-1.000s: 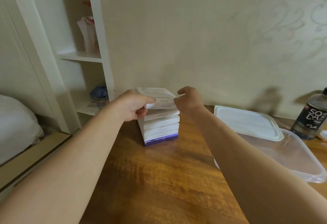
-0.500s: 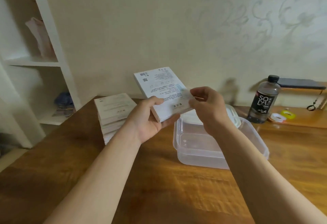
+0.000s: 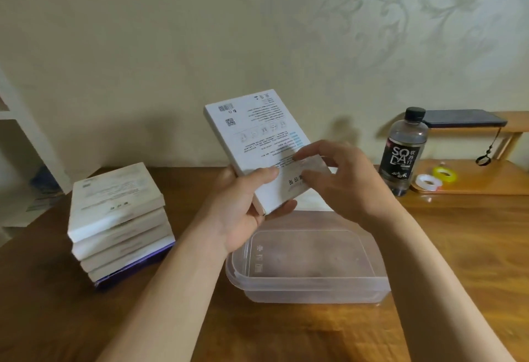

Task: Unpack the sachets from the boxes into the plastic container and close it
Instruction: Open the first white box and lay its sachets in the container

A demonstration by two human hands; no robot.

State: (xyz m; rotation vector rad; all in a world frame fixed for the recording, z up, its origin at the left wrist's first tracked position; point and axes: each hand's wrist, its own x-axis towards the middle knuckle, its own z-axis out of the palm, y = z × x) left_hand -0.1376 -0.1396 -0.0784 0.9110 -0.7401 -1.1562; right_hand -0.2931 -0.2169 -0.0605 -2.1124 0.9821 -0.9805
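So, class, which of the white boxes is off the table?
The box gripped by the left hand and pinched by the right hand, above the plastic container; the other boxes lie stacked flat on the table.

A strip of table separates the box stack from the open container; a bottle stands behind, right.

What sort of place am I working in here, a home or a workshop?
Most likely a room in a home, perhaps a bedroom or study. A wooden table stands against patterned wallpaper, with a white shelf unit at the left. A soda bottle and tape rolls sit nearby.
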